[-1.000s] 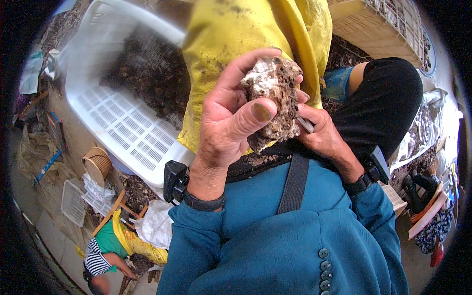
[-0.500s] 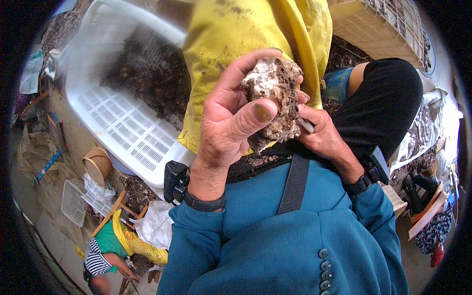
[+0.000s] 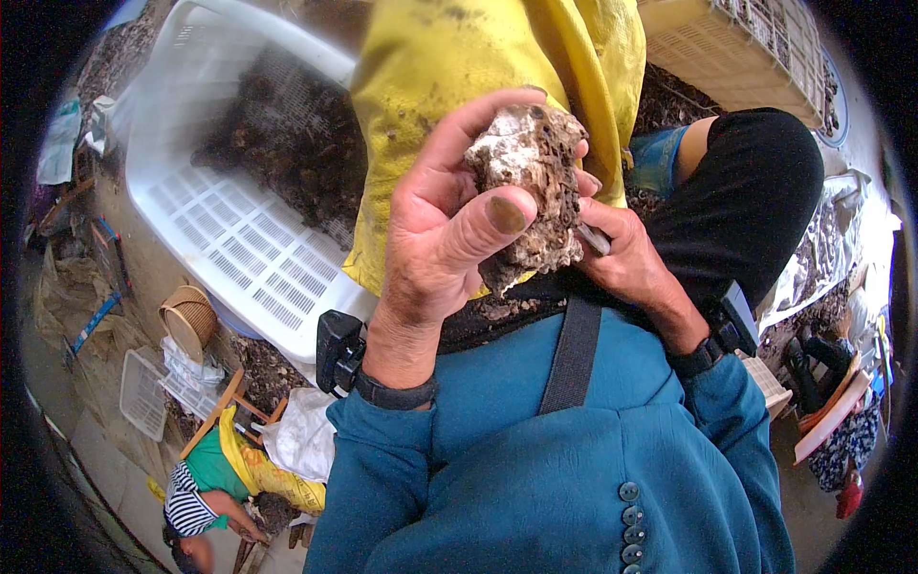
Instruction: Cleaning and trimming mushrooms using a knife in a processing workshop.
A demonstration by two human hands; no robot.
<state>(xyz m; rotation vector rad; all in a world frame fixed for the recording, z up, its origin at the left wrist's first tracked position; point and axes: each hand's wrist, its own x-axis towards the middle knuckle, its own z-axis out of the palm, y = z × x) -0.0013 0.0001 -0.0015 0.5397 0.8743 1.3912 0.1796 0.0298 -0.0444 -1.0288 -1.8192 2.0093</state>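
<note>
A rough grey-white oyster shell clump is held up close to the camera. My left hand grips it, thumb pressed on its front and fingers curled over its top. My right hand sits behind and under the clump's right side, closed on a thin metal tool whose tip meets the shell. Both forearms wear teal sleeves and dark wrist bands. A yellow apron hangs over my lap behind the hands.
A white slotted plastic crate with dark shells stands at the left. Another pale crate is at the upper right. A small woven basket sits on the ground. A person in a yellow apron crouches at the lower left.
</note>
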